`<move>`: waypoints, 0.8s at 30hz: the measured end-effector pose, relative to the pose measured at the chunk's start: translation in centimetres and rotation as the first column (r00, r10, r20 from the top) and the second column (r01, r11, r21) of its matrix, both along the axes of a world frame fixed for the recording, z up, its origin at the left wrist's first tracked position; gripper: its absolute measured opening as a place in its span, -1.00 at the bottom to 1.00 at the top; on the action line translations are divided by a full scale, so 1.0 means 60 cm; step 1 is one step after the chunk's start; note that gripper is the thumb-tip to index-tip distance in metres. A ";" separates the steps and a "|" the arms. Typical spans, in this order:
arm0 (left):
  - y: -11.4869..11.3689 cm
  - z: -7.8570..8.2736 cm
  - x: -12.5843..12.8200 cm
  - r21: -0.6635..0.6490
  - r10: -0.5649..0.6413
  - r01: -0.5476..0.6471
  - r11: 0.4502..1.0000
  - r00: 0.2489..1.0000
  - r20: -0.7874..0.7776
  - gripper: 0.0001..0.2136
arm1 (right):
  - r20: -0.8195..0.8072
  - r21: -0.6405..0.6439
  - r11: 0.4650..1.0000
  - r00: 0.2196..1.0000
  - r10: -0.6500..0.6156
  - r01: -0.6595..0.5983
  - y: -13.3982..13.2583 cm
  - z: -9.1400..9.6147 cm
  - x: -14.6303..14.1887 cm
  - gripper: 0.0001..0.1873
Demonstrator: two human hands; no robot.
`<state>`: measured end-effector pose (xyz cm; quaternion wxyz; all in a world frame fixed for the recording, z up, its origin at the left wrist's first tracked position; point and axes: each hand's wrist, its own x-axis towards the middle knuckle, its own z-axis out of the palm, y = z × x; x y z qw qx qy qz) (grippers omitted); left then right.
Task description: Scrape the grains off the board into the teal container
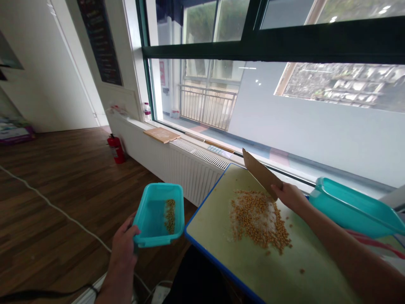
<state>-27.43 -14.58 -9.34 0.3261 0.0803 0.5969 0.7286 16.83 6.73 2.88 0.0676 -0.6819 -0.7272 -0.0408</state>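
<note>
My left hand (125,238) grips the near left corner of a teal plastic container (151,217), held out beside the table's left edge. A small heap of beans (170,216) lies along the container's right side. My right hand (289,195) is closed on the lower end of a flat piece of cardboard (260,171), tilted above the far side of the table. Below it, a pile of dried yellow beans (255,217), mixed with something white and grainy, is spread on the yellow-green tabletop (218,236).
A second teal container (357,207) stands at the table's right. A radiator (193,169) and window sill run behind, with a wooden board (162,134) on the sill. A red fire extinguisher (116,148) stands on the floor, where a white cable (57,211) runs.
</note>
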 end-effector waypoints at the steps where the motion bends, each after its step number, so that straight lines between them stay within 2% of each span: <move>1: -0.006 -0.002 -0.006 -0.025 -0.021 0.021 0.999 1.000 0.015 -0.61 | 0.000 -0.006 1.000 1.000 0.005 -0.005 0.002 0.003 -0.010 -0.55; 6: -0.042 -0.012 -0.019 -0.131 -0.161 0.160 0.979 0.987 0.002 -0.71 | 0.021 -0.056 0.996 0.998 0.066 -0.065 0.003 0.009 -0.052 -0.53; 10: -0.064 -0.008 -0.005 -0.120 -0.300 0.301 0.946 0.953 0.032 -0.74 | -0.006 -0.059 0.990 0.992 0.128 -0.128 0.000 0.010 -0.067 -0.58; 13: -0.073 -0.001 0.010 -0.092 -0.339 0.345 0.934 0.938 0.075 -0.80 | -0.050 -0.090 0.983 0.986 0.158 -0.162 0.002 0.011 -0.067 -0.61; 18: -0.080 0.007 0.023 -0.049 -0.385 0.392 0.919 0.916 0.112 -0.74 | -0.172 -0.130 0.961 0.960 0.222 -0.245 0.016 0.014 -0.055 -0.73; 24: -0.083 0.002 0.031 -0.031 -0.406 0.414 0.910 0.903 0.143 -0.70 | -0.233 -0.130 0.955 0.944 0.232 -0.267 0.016 0.016 -0.056 -0.76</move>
